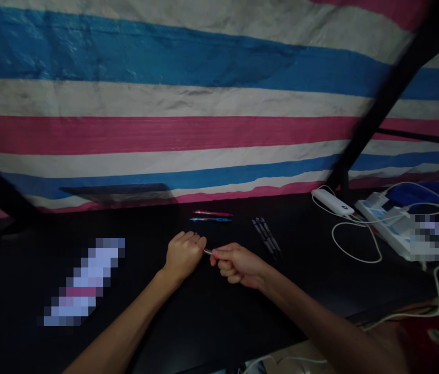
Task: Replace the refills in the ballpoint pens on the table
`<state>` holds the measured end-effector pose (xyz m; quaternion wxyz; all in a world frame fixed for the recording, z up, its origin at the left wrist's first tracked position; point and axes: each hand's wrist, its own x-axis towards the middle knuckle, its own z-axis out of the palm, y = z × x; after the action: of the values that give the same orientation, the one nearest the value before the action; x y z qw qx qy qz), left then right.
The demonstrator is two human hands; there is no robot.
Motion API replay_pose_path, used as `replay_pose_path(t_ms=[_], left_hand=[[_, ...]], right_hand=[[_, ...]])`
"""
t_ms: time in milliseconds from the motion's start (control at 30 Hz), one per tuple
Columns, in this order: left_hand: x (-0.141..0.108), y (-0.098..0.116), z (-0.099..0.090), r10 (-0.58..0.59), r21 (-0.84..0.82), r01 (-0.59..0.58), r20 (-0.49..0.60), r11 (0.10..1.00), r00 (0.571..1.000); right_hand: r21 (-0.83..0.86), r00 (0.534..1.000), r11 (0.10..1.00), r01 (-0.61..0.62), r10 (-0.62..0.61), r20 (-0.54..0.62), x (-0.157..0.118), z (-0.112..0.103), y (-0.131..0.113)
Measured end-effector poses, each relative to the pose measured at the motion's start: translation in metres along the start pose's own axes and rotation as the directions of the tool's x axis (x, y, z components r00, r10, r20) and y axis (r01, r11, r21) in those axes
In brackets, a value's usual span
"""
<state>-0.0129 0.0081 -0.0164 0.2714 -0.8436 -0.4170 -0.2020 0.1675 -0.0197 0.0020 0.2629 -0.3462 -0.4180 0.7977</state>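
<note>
My left hand point(185, 254) is closed in a fist, back of the hand up, over the middle of a dark table. Close to its right, my right hand point(240, 265) is curled with thumb and forefinger pinching. A slim pen point(208, 252) bridges the small gap between them; only a short shiny piece shows, the rest is hidden in the fingers. Beyond the hands lie a red pen point(213, 213) and a blue pen point(211, 220), side by side. To the right, several dark pens point(266, 237) lie together at a slant.
A white power bank point(333, 202) with a looped cable lies at the back right, beside a white power strip point(385, 221) with plugs. A blurred-out flat item point(87, 280) rests on the left. Striped sheeting point(203, 135) and black frame bars point(383, 93) stand behind.
</note>
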Motion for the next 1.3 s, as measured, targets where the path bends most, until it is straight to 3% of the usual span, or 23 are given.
replay_pose_path(t_ms=[300, 500, 600, 733, 833, 900, 1000, 1133, 1233, 1300], left_hand=[[0.001, 0.002, -0.003, -0.033, -0.018, 0.034, 0.049, 0.999, 0.998], [0.000, 0.000, -0.002, -0.041, -0.032, 0.043, 0.073, 0.999, 0.997], [-0.001, 0.001, -0.001, -0.050, -0.050, 0.056, 0.102, 0.997, 0.993], [-0.001, 0.002, 0.001, -0.076, -0.090, 0.094, 0.186, 0.992, 0.980], [0.001, 0.002, 0.001, -0.108, -0.113, 0.140, 0.251, 0.984, 0.962], [0.003, 0.002, -0.001, -0.132, -0.112, 0.170, 0.286, 0.979, 0.949], [0.006, 0.003, -0.008, -0.125, -0.146, 0.166, 0.256, 0.975, 0.959], [0.007, 0.000, -0.015, -0.137, -0.301, 0.167, 0.117, 0.939, 0.984], [0.005, -0.009, -0.015, -0.217, -0.552, 0.229, 0.089, 0.802, 0.972], [0.003, -0.015, -0.013, -0.281, -0.680, 0.273, 0.101, 0.680, 0.954]], right_hand=[[-0.204, 0.972, 0.966, 0.158, -0.189, -0.142, 0.000, 0.011, 0.007], [-0.550, 0.910, 0.794, 0.259, -0.392, -0.137, 0.003, 0.011, 0.010], [-0.722, 0.860, 0.625, 0.297, -0.504, -0.083, 0.003, 0.010, 0.010], [-0.952, 0.773, 0.211, 0.221, -0.633, 0.040, 0.003, 0.005, 0.011], [-0.990, 0.770, -0.039, 0.137, -0.625, 0.131, 0.002, 0.001, 0.009], [-0.986, 0.764, -0.133, 0.101, -0.624, 0.163, 0.002, -0.001, 0.006], [-0.989, 0.734, -0.110, 0.099, -0.663, 0.148, 0.000, -0.006, 0.001], [-0.990, 0.685, 0.070, 0.126, -0.727, 0.036, -0.002, -0.016, -0.006], [-0.961, 0.641, 0.211, 0.176, -0.766, -0.051, -0.001, -0.026, -0.011], [-0.917, 0.642, 0.324, 0.235, -0.759, -0.104, 0.000, -0.031, -0.013]])
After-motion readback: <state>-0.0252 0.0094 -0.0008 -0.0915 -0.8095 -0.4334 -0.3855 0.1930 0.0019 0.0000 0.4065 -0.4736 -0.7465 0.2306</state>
